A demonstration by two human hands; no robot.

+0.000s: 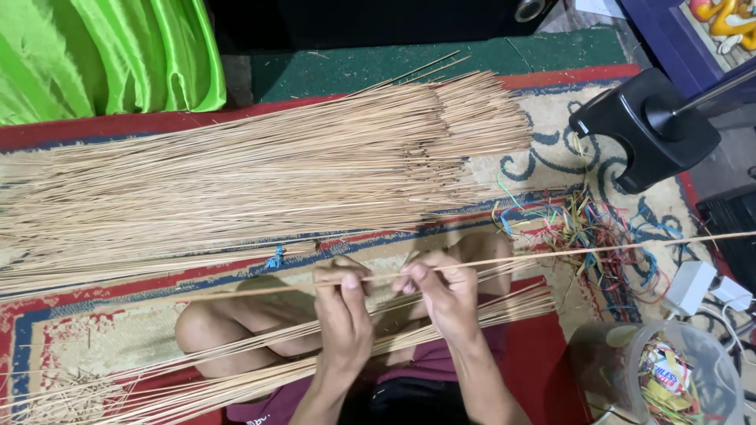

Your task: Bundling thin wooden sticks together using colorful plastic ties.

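Pinching one thin stick [551, 253] (horizontal): left hand [344, 303]; right hand [442, 290].

Both forearms enter from the lower edge of the head view and rise toward the middle, bare to the wrist, converging as they go.

Left hand [344, 311]: back of the hand faces the camera, wrist straight. The fingers are curled inward at the top of the hand and the thumb lies along them, closed in a pinch.

Right hand [442, 287]: just beside the left, nearly touching at the fingertips. The back of the hand faces up and the wrist is bent slightly inward. The fingers are flexed, with fingertips and thumb pressed together in a pinch.

Both hands sit level above a bent bare leg.
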